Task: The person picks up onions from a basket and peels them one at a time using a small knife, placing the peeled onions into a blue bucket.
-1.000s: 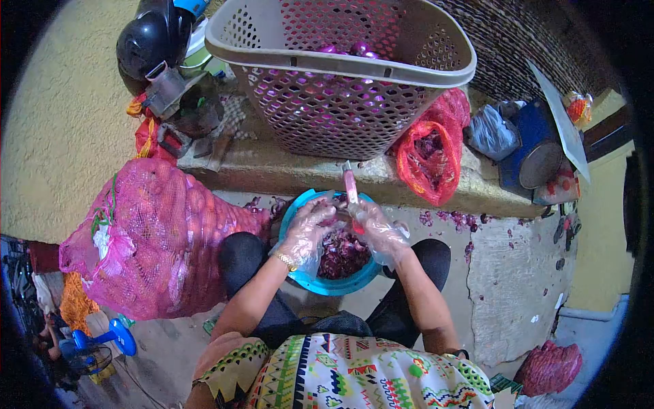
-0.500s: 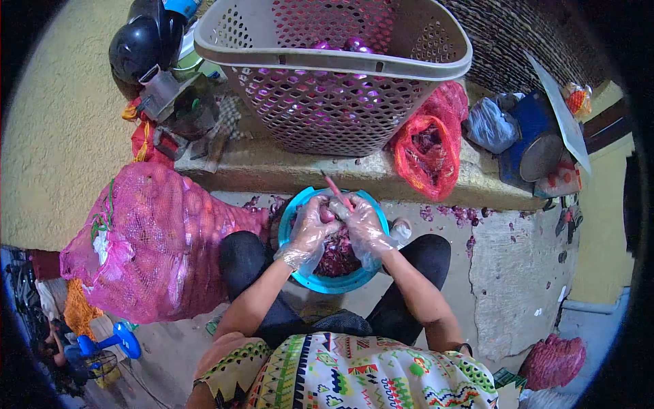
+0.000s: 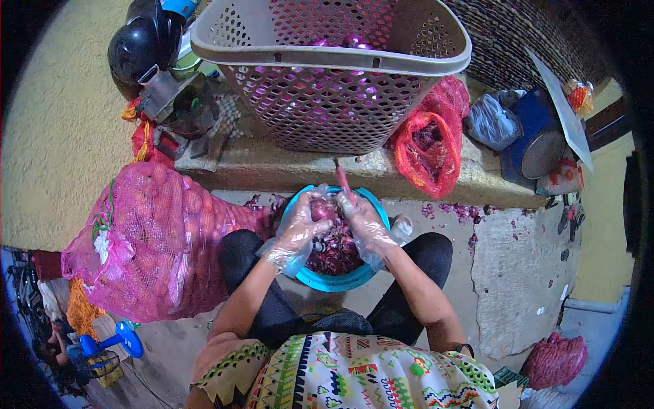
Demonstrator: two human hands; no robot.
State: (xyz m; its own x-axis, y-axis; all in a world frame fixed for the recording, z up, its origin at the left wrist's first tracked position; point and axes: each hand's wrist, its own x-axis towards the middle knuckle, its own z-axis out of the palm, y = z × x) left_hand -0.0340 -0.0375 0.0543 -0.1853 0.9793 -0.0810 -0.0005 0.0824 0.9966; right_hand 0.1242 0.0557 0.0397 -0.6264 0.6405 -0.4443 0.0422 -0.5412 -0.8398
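Both my hands wear clear plastic gloves and are above a turquoise basin (image 3: 319, 281) between my knees. My left hand (image 3: 298, 223) is closed around a red onion (image 3: 319, 210). In my right hand (image 3: 366, 225) is a small knife with a pink handle (image 3: 342, 178); its dark tip points up and away from me. The two hands are slightly apart. Dark purple onion skins (image 3: 332, 258) fill the basin below them.
Beyond the basin, a tall grey perforated basket (image 3: 320, 116) holding onions stands on a concrete ledge (image 3: 259, 170). A red mesh bag (image 3: 436, 160) leans beside it. At left lies a big pink net sack of onions (image 3: 163, 245). Skins litter the floor at right.
My hands have moved apart, with the left shifting left and showing more of the onion. The knife has turned more upright and shifted right.
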